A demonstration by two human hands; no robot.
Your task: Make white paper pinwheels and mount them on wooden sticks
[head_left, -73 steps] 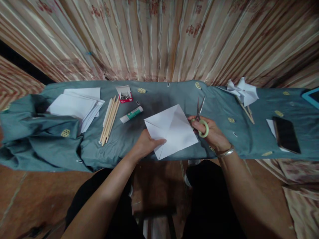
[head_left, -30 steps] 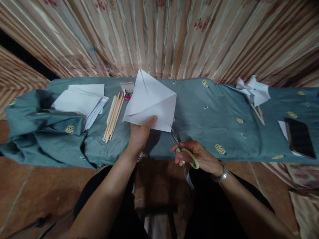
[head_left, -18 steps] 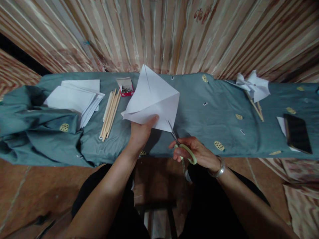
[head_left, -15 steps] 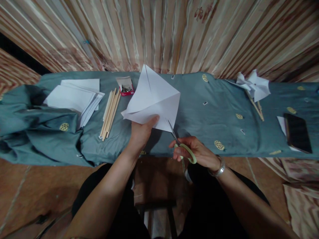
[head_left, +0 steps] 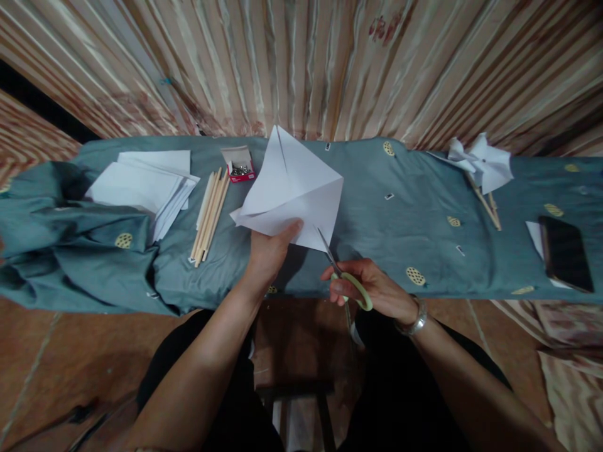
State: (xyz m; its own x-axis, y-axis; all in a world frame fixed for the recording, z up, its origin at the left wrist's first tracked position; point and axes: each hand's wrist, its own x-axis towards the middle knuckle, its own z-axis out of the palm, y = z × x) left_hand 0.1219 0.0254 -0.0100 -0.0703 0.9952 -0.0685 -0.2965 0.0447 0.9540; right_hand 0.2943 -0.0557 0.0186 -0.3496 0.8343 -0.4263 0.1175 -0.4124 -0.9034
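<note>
A creased white square of paper (head_left: 301,179) is held above the cloth-covered table, with slits running in from its top and left corners. My left hand (head_left: 272,251) grips its lower edge, thumb on top and the other fingers hidden underneath. In my right hand (head_left: 365,285) is a pair of scissors (head_left: 351,285) with pale green handles. Their blades lie at the paper's lower right corner, pointing in toward its middle. Whether the blades are fully closed is hard to make out.
Left of the paper lie several wooden sticks (head_left: 210,216), a small red box of metal pins (head_left: 242,169) and stacked white sheets (head_left: 141,185). Far right are paper pinwheels (head_left: 485,163) on sticks and a dark phone (head_left: 565,254). A striped curtain (head_left: 301,69) hangs behind the table (head_left: 391,232).
Almost nothing differs. The whole view has shifted by a few pixels, and the paper, hands and scissors keep the same arrangement.
</note>
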